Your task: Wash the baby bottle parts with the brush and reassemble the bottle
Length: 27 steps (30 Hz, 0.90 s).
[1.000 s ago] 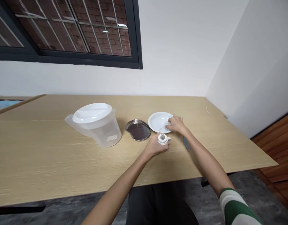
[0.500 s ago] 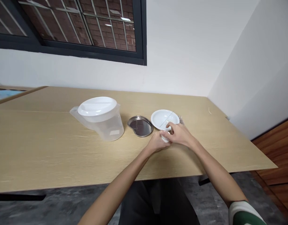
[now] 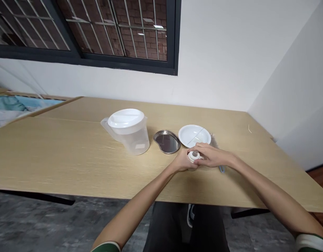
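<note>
A small white bottle (image 3: 194, 157), seen from above with a round greyish middle at its top, is held between both hands at the table's front part. My left hand (image 3: 180, 161) is wrapped round its left side. The fingers of my right hand (image 3: 213, 155) curl about its top and right side. Most of the bottle's body is hidden by the hands. Just behind them sits a white bowl (image 3: 184, 134) with a thin clear rod (image 3: 199, 133) across it. Partly covered by my right hand is a brush-like tool with pale bristles and a blue handle end (image 3: 221, 169).
A kidney-shaped metal tray (image 3: 166, 142) lies left of the bowl. Farther left stands a translucent pitcher (image 3: 136, 140) with a white lid. A short pale strip (image 3: 249, 128) lies at the right on the wooden table (image 3: 72, 154). A wall and window rise behind.
The view has swung left, so things appear farther right. My right hand's raised fingers have come down around the bottle's top and side. The greyish middle and the blue handle end now show.
</note>
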Tool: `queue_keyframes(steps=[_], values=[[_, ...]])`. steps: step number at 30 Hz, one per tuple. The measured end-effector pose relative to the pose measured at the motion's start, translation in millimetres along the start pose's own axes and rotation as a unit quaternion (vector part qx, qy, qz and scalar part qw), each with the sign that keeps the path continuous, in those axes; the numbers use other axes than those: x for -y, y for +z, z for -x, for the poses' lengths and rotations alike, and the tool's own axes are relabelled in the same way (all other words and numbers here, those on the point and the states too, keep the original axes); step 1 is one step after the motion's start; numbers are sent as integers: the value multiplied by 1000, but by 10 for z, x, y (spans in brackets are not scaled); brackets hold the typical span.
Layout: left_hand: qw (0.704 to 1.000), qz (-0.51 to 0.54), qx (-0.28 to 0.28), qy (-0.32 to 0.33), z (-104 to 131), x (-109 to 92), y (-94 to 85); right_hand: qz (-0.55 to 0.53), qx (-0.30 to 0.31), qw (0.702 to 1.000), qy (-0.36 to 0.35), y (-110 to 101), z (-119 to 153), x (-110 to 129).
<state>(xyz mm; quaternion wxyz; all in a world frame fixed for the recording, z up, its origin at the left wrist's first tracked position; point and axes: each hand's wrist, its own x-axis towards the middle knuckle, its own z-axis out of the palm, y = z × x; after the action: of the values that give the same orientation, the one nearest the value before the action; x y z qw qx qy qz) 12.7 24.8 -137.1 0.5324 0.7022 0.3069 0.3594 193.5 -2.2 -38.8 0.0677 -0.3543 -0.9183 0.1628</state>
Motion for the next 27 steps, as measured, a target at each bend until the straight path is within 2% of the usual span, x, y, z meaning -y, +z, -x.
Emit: queue_keyframes(steps=[3, 5, 6, 8, 12, 14, 16, 17, 20, 22, 27], values=[[1000, 12, 12, -9, -4, 18, 1, 61, 13, 993, 102, -83, -30, 157], [1000, 17, 16, -18, -2, 42, -2, 142, -5, 971, 192, -67, -94, 282], [1000, 14, 13, -22, 0, 55, -1, 171, -5, 962, 214, -53, -127, 332], [1000, 3, 5, -27, -1, 77, 6, 186, 12, 959, 212, -46, -172, 390], [1000, -10, -27, -7, -19, 102, 21, 122, 52, 985, 112, -111, -178, 407], [1000, -9, -19, 12, -30, 114, 12, 128, 35, 979, 152, -105, -190, 422], [1000, -12, -7, 21, -34, 124, -8, 163, 13, 962, 221, -48, -224, 444], [1000, -15, -10, 23, -34, 126, -18, 180, 9, 956, 233, -11, -242, 452], [999, -31, -26, 22, -24, 104, -27, 195, 2, 959, 204, 51, -263, 444], [999, -37, -27, 11, -11, 63, -10, 178, -12, 965, 193, 20, -237, 413], [995, -66, -57, 38, 27, -52, 36, 91, -84, 966, 228, -155, -129, 269]])
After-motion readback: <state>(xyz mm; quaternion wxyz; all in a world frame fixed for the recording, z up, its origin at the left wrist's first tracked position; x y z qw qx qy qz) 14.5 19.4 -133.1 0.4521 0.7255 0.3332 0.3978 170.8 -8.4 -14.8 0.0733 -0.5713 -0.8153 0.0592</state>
